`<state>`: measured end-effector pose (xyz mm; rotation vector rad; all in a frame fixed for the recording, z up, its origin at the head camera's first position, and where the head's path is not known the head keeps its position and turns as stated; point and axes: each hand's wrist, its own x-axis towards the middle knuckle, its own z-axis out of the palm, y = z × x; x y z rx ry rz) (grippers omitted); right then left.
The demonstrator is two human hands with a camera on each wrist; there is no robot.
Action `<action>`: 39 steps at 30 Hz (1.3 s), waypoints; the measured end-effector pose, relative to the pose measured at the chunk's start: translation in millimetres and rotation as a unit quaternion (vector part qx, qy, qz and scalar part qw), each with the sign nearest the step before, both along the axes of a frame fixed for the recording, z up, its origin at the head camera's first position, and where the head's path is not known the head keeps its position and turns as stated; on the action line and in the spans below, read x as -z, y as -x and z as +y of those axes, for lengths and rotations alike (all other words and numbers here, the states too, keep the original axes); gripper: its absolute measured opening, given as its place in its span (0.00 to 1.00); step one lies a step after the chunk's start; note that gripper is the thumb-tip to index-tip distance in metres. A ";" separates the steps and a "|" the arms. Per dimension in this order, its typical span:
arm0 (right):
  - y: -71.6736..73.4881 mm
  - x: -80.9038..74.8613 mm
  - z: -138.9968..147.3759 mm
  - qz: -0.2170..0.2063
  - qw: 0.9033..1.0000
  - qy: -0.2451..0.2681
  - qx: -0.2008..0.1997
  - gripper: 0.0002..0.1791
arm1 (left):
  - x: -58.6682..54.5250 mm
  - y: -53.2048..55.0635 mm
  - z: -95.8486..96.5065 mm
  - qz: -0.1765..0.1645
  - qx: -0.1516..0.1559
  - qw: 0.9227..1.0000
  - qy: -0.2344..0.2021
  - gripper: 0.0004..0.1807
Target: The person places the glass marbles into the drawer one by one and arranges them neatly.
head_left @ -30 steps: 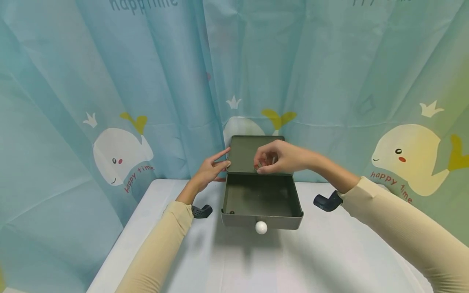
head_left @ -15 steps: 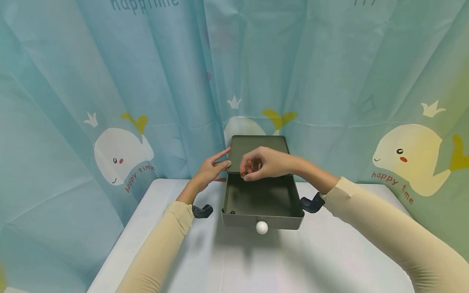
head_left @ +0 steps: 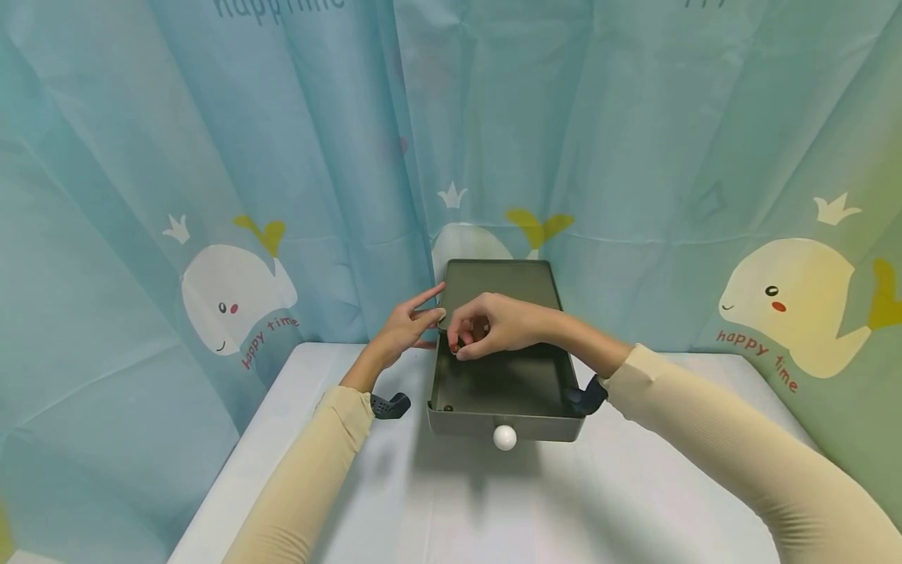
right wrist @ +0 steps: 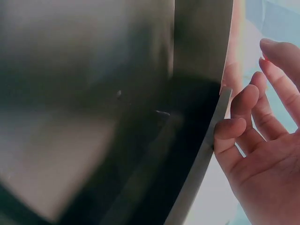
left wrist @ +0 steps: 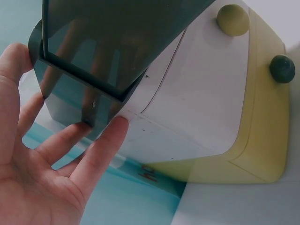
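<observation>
A dark green drawer [head_left: 468, 425] with a white knob [head_left: 504, 438] is pulled out of the top of a drawer box [head_left: 500, 278]. My left hand [head_left: 399, 335] rests against the box's left side, its fingers spread and mostly straight; in the left wrist view the fingertips touch the green side. Over the drawer's back left part, my right hand [head_left: 503, 325] pinches a small reddish-brown thing [head_left: 457, 345] between thumb and fingertips. Its kind cannot be told, as the fingers mostly cover it. A small dark round bead [head_left: 448, 408] lies in the drawer's front left corner.
Below the green level, the left wrist view shows a white drawer [left wrist: 201, 89] with a yellow knob [left wrist: 233, 20], and a yellow level [left wrist: 267, 117] with a dark green knob [left wrist: 282, 69]. A white table [head_left: 352, 501] bears the box; a blue whale-print curtain [head_left: 338, 157] hangs close behind.
My right hand has moved left and down from over the box top to over the drawer's back left part, still pinching the small thing. The left hand has stayed in place.
</observation>
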<state>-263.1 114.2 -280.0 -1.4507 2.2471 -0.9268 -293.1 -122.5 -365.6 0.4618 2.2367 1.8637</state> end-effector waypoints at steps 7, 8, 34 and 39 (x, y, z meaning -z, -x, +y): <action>-2.3 1.2 -3.2 -0.008 1.000 0.002 -0.003 0.04 | 1.0 0.7 -0.3 0.002 0.002 1.000 0.001 0.33; -2.7 1.7 -3.6 -0.010 1.000 0.001 -0.004 0.04 | 1.0 0.7 -0.3 0.002 0.002 1.000 0.001 0.33; -9.1 4.5 -10.0 -0.019 1.000 -0.009 -0.015 0.04 | 3.1 2.6 -1.4 0.004 0.004 1.000 0.000 0.33; -8.9 4.5 -9.8 -0.018 1.000 -0.010 -0.016 0.04 | 3.5 2.9 -0.5 0.003 0.003 1.000 0.001 0.33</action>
